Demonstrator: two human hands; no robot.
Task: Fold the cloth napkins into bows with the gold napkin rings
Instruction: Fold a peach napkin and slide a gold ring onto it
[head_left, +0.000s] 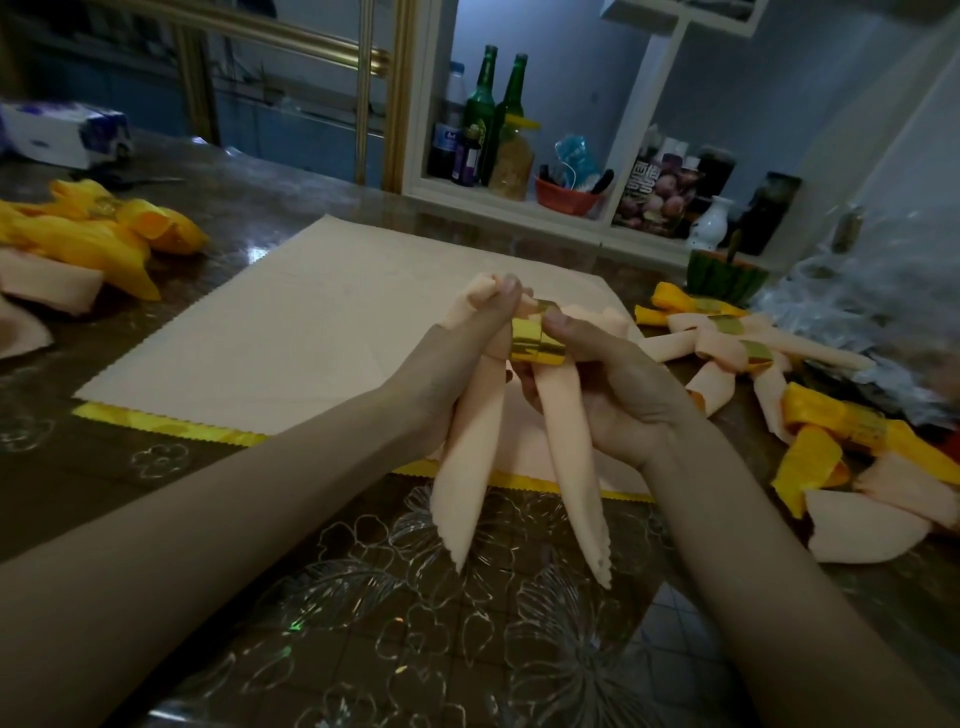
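Two hands work above the middle of the surface (156, 457), sharing one peach napkin (470, 467) and one gold ring (537, 345). The left hand (467, 358) is closed around the napkin's folded upper part, its thumb pressing the cloth near the top. The right hand (613, 384) pinches the ring with the thumb on top and the other fingers curled beneath.

The napkin is rolled into a soft band, doubled over, with the ring round it near the fold. Its two tapered tails hang toward the camera, each ending in a zigzag-cut point.

A flat peach napkin (291, 332) lies spread under the hands, with the edge of a yellow one (171, 427) showing beneath it. To the right lies a heap of finished bows (753, 358), peach and yellow, with at least four gold rings showing; the exact count of bows is hard to read where they overlap. To the left lies a second pile (88, 234) of yellow and peach cloth with one ring visible.

The surface is dark and glossy under a clear cover printed with flowers. Behind it, a white shelf (519, 205) holds two green bottles (493, 114), jars and a red bowl (566, 196). The room is dim and bluish.
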